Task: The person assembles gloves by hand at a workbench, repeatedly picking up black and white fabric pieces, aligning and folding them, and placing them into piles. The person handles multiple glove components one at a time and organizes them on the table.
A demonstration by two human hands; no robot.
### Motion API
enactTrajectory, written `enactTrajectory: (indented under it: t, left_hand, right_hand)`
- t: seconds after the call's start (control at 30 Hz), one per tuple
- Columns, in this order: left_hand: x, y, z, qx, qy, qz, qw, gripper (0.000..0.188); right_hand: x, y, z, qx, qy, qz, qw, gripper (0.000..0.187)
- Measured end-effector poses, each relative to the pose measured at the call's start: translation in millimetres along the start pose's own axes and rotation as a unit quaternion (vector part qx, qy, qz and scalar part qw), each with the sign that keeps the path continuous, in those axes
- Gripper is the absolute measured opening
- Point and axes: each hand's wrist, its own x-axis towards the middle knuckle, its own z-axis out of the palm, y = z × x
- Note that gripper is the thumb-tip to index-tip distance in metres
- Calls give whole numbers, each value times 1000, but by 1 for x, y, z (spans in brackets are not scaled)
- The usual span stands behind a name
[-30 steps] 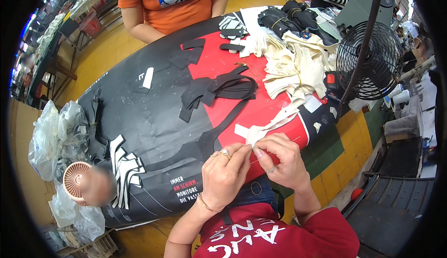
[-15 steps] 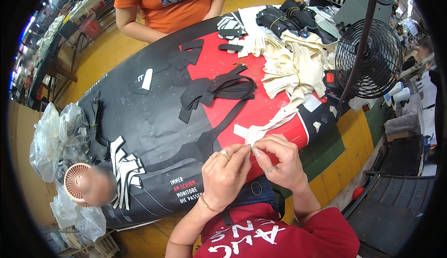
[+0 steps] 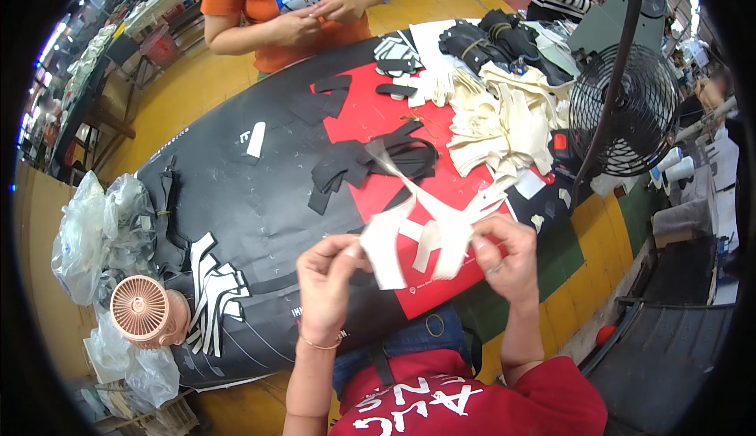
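Note:
A cream fabric piece (image 3: 383,248) with a narrow strip is spread between my hands, above the near edge of the table. My left hand (image 3: 329,272) pinches its left end between thumb and fingers. My right hand (image 3: 508,253) pinches cream cloth (image 3: 451,241) on the other side; whether this is one piece or two, I cannot tell, as the cloth is blurred by motion. Just beyond lie dark fabric strips (image 3: 339,170) in a loose heap. A big pile of cream fabric pieces (image 3: 504,125) lies to the far right.
White-and-black cut pieces (image 3: 213,294) lie at the left, beside a small pink fan (image 3: 140,310) and plastic bags (image 3: 102,231). A black caged fan (image 3: 622,109) stands at the right. Across the table (image 3: 236,192), a person in orange (image 3: 276,11) faces me. Dark bundles (image 3: 480,42) lie at the back.
My hands have moved apart from a close pinch, spreading the cream cloth between them; my left hand went left. The person opposite has brought both hands together in front of the body.

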Motion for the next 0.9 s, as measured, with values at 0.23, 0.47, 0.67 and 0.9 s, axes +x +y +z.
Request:
enactTrajectory:
  t: [0.23,0.47,0.67,0.9]
  left_hand:
    - [-7,41,-75,-134,13,58,989,30]
    - [-35,65,-68,-84,119,165,975,15]
    - [-39,42,-29,13,80,148,986,13]
    - [-47,34,-9,337,111,307,883,13]
  right_hand:
    - [31,63,-39,-244,98,117,958,16]
    - [39,18,6,-290,187,-41,938,29]
    - [12,-81,70,21,-8,-198,980,18]
    - [8,-106,79,35,-158,-89,983,13]
